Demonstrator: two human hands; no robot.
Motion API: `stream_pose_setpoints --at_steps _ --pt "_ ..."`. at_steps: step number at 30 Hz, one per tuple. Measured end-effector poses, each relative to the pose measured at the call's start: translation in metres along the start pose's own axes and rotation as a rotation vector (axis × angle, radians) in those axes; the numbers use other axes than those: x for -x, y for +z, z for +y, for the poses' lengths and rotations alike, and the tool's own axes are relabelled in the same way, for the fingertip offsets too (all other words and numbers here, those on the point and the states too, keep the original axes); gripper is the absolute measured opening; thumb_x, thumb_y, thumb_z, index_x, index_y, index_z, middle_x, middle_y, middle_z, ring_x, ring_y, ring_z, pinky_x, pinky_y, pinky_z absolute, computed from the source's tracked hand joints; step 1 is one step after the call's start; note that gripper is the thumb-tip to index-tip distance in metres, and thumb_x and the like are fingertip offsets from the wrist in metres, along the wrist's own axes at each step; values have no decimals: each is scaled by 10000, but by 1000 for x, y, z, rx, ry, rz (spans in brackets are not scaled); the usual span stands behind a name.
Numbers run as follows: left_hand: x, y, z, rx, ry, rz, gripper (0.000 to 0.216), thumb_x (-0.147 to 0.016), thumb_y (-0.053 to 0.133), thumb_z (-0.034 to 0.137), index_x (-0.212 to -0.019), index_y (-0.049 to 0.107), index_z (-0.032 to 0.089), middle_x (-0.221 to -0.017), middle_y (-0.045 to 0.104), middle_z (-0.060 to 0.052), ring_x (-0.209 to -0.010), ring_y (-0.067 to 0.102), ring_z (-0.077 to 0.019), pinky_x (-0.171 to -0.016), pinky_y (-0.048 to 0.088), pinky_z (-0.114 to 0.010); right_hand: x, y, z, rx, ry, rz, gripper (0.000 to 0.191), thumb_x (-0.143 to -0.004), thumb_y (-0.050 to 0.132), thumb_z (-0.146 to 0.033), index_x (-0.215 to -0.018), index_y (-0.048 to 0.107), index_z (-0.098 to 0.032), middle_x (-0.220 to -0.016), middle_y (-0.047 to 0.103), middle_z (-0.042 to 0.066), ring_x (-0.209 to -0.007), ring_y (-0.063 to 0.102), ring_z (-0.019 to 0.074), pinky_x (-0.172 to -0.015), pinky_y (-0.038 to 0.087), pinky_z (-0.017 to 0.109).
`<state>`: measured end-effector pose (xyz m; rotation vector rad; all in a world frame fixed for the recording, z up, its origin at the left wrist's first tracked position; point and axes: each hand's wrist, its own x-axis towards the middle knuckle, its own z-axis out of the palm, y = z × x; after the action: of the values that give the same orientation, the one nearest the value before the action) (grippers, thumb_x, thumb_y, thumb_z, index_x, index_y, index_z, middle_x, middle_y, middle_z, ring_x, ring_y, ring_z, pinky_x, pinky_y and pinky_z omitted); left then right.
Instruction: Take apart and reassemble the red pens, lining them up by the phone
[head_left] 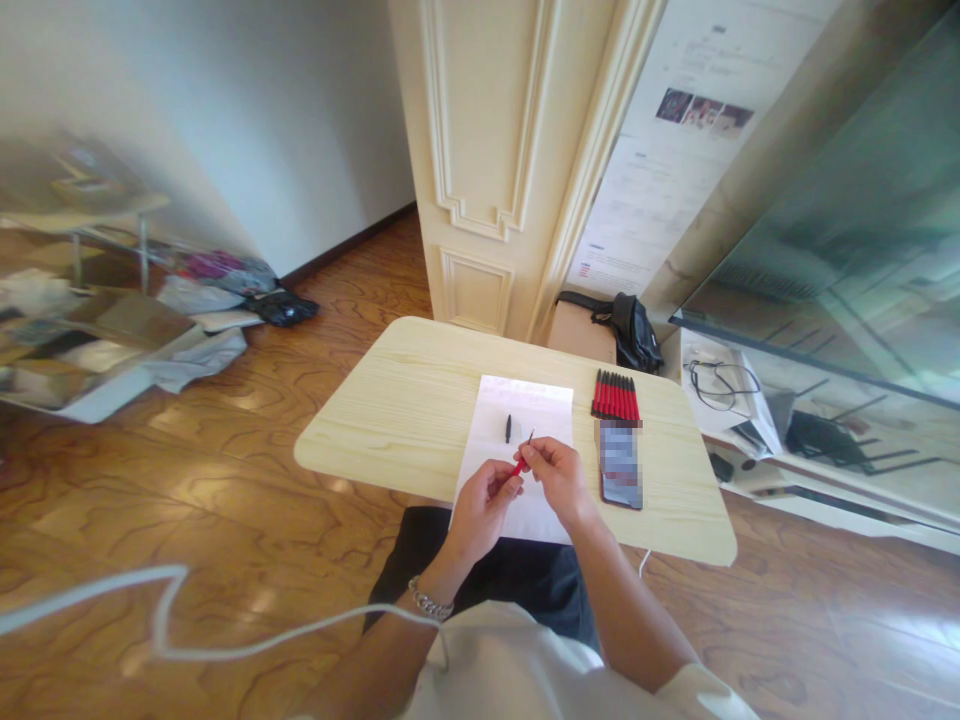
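Both hands meet over a white sheet of paper (525, 410) on a small light wooden table (405, 400). My left hand (480, 505), with a metal bracelet at the wrist, pinches a red pen barrel (518, 466). My right hand (559, 475) pinches a thin dark refill (529, 438) that sticks out of the barrel's end. A small black pen cap (508, 428) lies on the paper just beyond the hands. A row of several red pens with black ends (616, 396) lies to the right of the paper.
A phone (621, 465) lies on the table just below the row of pens. A black bag (634, 330) rests on a box behind the table. Clutter and shelving stand at the left; a glass cabinet with cables at the right. A white cable crosses the floor near my lap.
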<state>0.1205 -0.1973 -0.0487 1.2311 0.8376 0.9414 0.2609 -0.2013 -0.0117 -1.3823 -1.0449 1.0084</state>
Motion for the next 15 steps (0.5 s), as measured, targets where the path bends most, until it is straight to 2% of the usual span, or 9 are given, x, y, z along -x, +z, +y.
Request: stream_pose_setpoints --at_steps 6,8,11,12,15 --pt "2 1 -3 17 -24 19 246 -834 603 401 -927 579 175 -807 654 -36 -748 617 -163 -699 472 -289 7 -5 12 110 28 60 251 -769 648 -435 -715 638 -190 -630 607 4 -570 493 127 -518 369 247" --pt "2 0 -3 25 -21 27 245 -835 602 398 -924 578 172 -808 655 -37 -753 620 -163 -708 476 -293 5 -10 12 85 28 -37 247 -763 658 -434 -750 645 -188 -680 632 10 -602 517 129 -549 389 248" --pt "1 -4 -2 28 -16 33 242 -835 601 388 -930 577 166 -815 658 -43 -756 627 -162 -715 482 -296 -10 -19 14 93 35 -187 293 -764 655 -438 -921 669 -190 -841 677 37 -701 569 149 -613 427 259" --pt "1 -5 -2 29 -17 38 243 -833 604 387 -929 576 165 -819 660 -46 -758 630 -163 -718 484 -298 -18 -20 16 148 44 -166 314 -775 639 -439 -964 667 -190 -856 680 41 -713 574 154 -627 434 265" --pt "-1 -7 -3 39 -28 57 247 -825 614 387 -920 571 163 -821 659 -49 -761 637 -166 -724 493 -303 -45 -20 24 488 63 28 254 -810 592 -390 -937 675 -187 -876 686 48 -756 592 164 -720 440 291"
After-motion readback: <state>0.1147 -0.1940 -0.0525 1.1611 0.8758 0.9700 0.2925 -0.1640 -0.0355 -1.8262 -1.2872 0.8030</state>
